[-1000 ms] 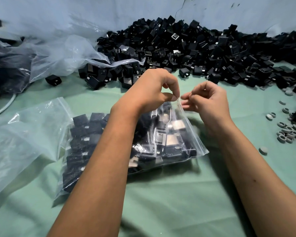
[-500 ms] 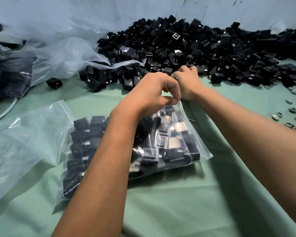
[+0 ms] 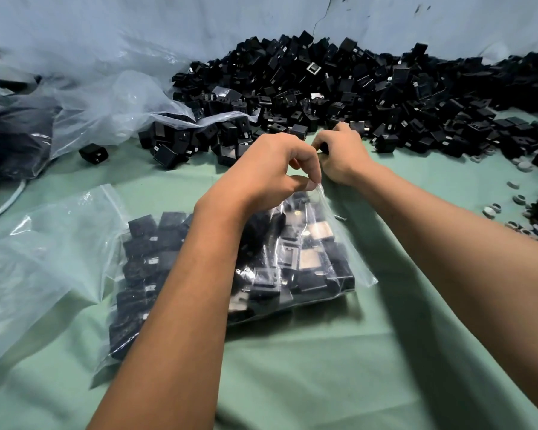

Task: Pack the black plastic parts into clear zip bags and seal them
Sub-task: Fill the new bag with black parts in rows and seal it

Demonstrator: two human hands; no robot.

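Note:
A clear zip bag (image 3: 333,252) stuffed with black plastic parts lies on the green cloth in front of me. My left hand (image 3: 267,169) pinches the bag's upper right corner between thumb and forefinger. Just behind it, my right hand (image 3: 343,156) is curled at the near edge of the big pile of loose black parts (image 3: 339,88), its fingers closed on a black part that is mostly hidden. My left forearm covers the middle of the bag.
Crumpled clear plastic sheeting (image 3: 112,103) and dark bagged bundles (image 3: 10,135) lie at the left. An empty clear bag (image 3: 41,249) rests at the near left. Small grey rings (image 3: 516,206) are scattered at the right. One stray black part (image 3: 94,153) sits alone.
My right hand moved from beside the bag's corner forward to the edge of the pile and curled there. My left hand kept its pinch on the bag.

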